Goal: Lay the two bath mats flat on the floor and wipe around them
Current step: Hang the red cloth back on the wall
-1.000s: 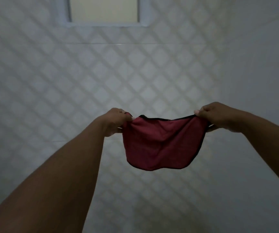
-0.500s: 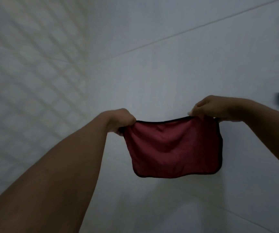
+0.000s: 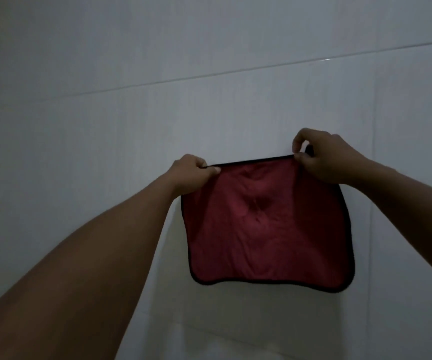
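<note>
A dark red cloth (image 3: 264,229) with a black edge hangs in front of a pale tiled wall, spread out almost flat. My left hand (image 3: 192,174) pinches its upper left corner. My right hand (image 3: 321,157) pinches its upper right corner, slightly higher. The top edge is pulled taut between both hands, and the bottom edge hangs free in a wavy line. No bath mat shows in this view, and the floor is hidden.
The plain white tiled wall (image 3: 131,126) fills the view, with a horizontal grout line (image 3: 209,76) above the hands. The room is dim. Both forearms stretch forward from the lower corners.
The view has swung right, from the diamond-patterned wall and window to the plain wall. My hands have drawn apart and the cloth has gone from sagging and bunched to spread wide.
</note>
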The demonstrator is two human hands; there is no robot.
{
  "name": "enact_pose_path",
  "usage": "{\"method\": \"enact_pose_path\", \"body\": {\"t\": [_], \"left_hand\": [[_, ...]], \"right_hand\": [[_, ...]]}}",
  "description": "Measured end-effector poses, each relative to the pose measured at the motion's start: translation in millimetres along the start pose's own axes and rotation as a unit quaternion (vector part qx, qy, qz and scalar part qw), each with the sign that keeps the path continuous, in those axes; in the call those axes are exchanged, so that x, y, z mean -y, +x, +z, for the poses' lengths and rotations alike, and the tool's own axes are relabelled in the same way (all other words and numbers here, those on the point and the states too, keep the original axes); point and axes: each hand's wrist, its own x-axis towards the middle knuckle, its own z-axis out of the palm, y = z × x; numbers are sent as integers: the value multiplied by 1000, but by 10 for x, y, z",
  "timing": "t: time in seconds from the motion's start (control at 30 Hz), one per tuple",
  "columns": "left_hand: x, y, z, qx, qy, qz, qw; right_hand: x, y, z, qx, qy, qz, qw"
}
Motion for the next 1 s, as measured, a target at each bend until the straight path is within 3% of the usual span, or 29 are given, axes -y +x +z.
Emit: {"method": "enact_pose_path", "body": {"t": [0.13, 0.2, 0.37, 0.57, 0.7, 0.87, 1.0], "left_hand": [[-89, 140, 285, -77, 81, 17, 994], [-39, 152, 350, -88, 70, 13, 994], [173, -15, 316, 16, 71, -9, 997], [356, -251, 498, 41, 11, -7, 999], [429, -433, 599, 95, -53, -53, 993], [422, -695, 640, 185, -26, -134, 973], [500, -734, 526, 203, -39, -150, 967]], "right_hand": [[-203, -85, 193, -90, -128, -60, 986], [-232, -170, 324, -129, -178, -98, 971], [-341, -432, 657, -156, -220, -134, 954], [-335, -762, 1044, -136, -218, -109, 960], [-200, -888, 1257, -109, -204, -102, 968], [11, -1060, 1457, -98, -158, -77, 980], [52, -1135, 1448, -184, -137, -74, 971]]}}
